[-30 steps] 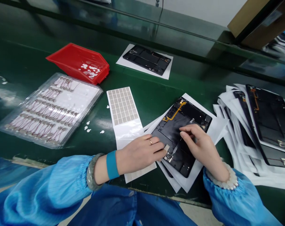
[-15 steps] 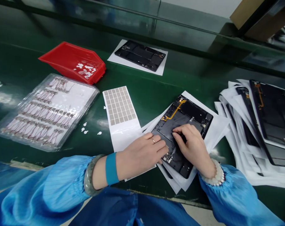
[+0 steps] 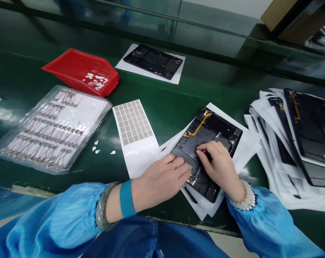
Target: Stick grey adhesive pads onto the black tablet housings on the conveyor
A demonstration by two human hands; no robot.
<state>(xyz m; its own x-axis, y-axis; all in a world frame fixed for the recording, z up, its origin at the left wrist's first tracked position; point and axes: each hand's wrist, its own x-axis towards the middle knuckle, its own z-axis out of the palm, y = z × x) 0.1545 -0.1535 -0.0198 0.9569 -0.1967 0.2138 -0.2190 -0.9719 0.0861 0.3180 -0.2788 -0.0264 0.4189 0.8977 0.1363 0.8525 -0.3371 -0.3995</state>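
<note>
**Both your hands were at the open shell**

The work on this black shell (image 3: 202, 134) looked part done. Its orange strip (image 3: 201, 127) lay inside, but the shell was open and its inside parts showed. Many small parts with wires (image 3: 51, 123) were left in the clear tray (image 3: 91, 104), off to the left, where the far rows had bare space. Lots of gray squares (image 3: 131, 122) were left on the white sheet (image 3: 141, 154).

The black shell lay on white paper (image 3: 244, 141) by the near edge of the table (image 3: 205, 87), right of the middle, under both your hands. Your left hand (image 3: 159, 179) was over the shell's left side, fingers bent and close together; I could not tell if it held anything. Your right hand (image 3: 218, 166) was narrow, thumb and finger almost meeting over the shell's middle. I could not tell if something tiny was between them.
</note>
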